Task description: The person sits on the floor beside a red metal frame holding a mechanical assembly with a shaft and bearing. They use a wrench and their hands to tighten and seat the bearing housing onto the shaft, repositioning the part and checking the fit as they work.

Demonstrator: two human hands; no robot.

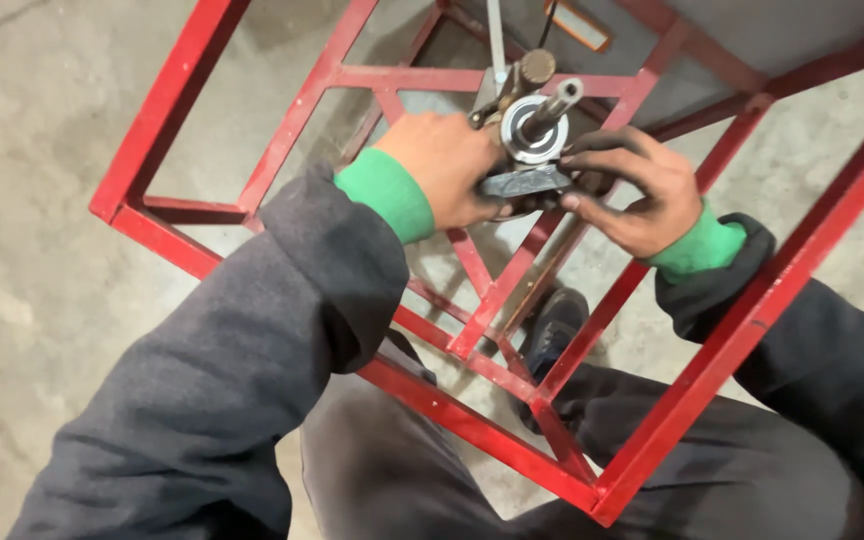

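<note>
A red frame (252, 215) stood on the concrete floor (32, 250) before you. Above its bars, your left hand (444, 165) and right hand (642, 190) both gripped a metal part (527, 178) carrying a bearing (534, 130) and shaft (555, 102).

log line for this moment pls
left hand grips metal shaft assembly | right hand steadies its grey base | red steel frame beneath

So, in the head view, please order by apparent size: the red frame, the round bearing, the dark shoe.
1. red frame, by far the largest.
2. dark shoe.
3. round bearing, the smallest, though it sits nearer the camera than the shoe.
</note>
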